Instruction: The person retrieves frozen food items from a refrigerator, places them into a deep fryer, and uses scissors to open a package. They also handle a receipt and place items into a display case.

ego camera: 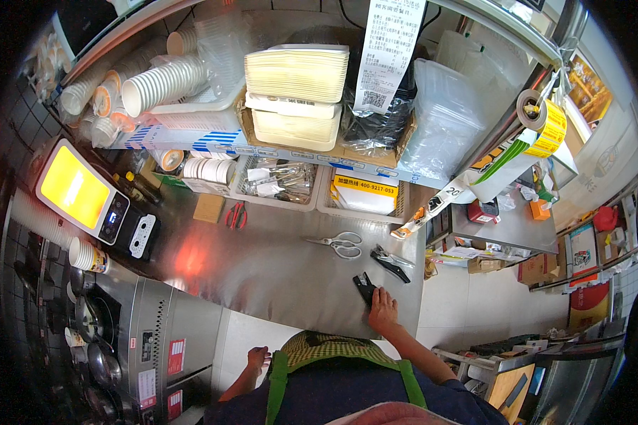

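Note:
My right hand [384,312] is at the front edge of the steel counter, its fingers over the near end of a black stapler [363,287]. The hand hides part of that stapler. Just beyond it lies a second, black and silver stapler-like tool [392,263]. Grey-handled scissors [340,244] rest farther back, blades pointing left. My left hand [258,358] hangs beside my apron [340,348], below the counter, with loosely curled fingers and nothing visible in it.
Red-handled snips [236,215] and a wooden block [209,207] lie before baskets of wrapped cutlery [279,180] and cards [366,192]. A lit cup-sealing machine [85,194] stands left. A label roll [534,111] and printed receipt [385,58] hang above. Pans [103,364] sit lower left.

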Demonstrator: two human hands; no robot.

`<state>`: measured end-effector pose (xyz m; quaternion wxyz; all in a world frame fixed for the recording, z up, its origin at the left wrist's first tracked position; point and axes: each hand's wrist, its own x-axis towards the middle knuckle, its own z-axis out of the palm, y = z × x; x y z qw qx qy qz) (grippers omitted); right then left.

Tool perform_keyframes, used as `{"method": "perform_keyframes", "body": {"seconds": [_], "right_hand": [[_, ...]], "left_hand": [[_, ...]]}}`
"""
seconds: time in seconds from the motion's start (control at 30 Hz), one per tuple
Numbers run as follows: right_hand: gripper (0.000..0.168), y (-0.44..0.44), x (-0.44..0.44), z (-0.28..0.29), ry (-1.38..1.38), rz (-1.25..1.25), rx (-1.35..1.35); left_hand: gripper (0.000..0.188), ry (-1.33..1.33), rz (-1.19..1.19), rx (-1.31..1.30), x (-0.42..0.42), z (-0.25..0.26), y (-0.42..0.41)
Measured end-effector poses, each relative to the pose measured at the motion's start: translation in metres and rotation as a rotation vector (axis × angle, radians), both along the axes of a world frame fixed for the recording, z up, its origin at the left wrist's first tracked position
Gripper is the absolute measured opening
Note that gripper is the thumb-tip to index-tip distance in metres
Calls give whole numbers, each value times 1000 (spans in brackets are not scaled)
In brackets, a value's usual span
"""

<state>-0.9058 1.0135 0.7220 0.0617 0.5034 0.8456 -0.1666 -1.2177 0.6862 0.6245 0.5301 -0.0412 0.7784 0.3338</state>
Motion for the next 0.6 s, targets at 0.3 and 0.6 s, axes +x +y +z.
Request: {"method": "perform_keyframes", "body": {"seconds": [0.3, 0.6], "right_hand": [[60, -1, 1, -4, 50, -8, 66], [61, -2, -1, 1, 40, -7, 73]], "left_hand": [[31, -44, 65, -46, -2, -33, -9], [33, -51, 67, -23, -3, -36, -9]]}}
